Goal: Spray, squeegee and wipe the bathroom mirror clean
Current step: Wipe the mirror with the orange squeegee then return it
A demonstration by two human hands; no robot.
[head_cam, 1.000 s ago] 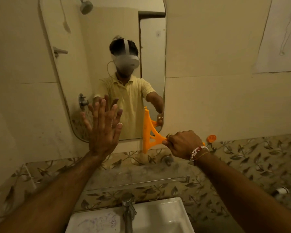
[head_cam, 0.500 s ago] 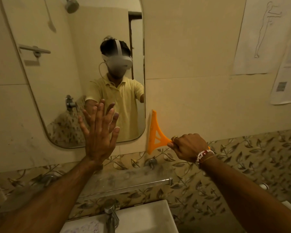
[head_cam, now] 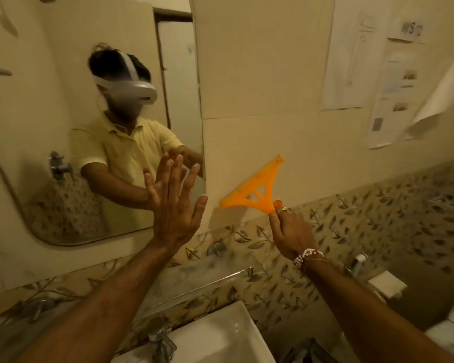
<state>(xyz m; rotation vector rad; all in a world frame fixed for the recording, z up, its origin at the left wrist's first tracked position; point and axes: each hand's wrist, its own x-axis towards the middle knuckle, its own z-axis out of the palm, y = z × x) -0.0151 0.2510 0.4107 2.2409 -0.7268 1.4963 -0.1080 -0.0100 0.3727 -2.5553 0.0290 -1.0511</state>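
Fingers [head_cam: 278,205] gripping orange squeegee [head_cam: 257,191], wall sheet [head_cam: 410,30] lettering blurred

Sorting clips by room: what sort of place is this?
A home bathroom, most likely: a wall mirror above a white sink with a tap, and a shower valve reflected in the glass.

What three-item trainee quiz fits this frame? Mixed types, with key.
1. True or false: the squeegee is on the mirror glass.
2. Which hand holds the squeegee? A) left B) right C) both
3. Fill in: the left hand is ___, fingers spread, at the mirror's lower right.

Key: 1 false, it is over the wall tile right of the mirror. 2 B, the right hand. 3 open.
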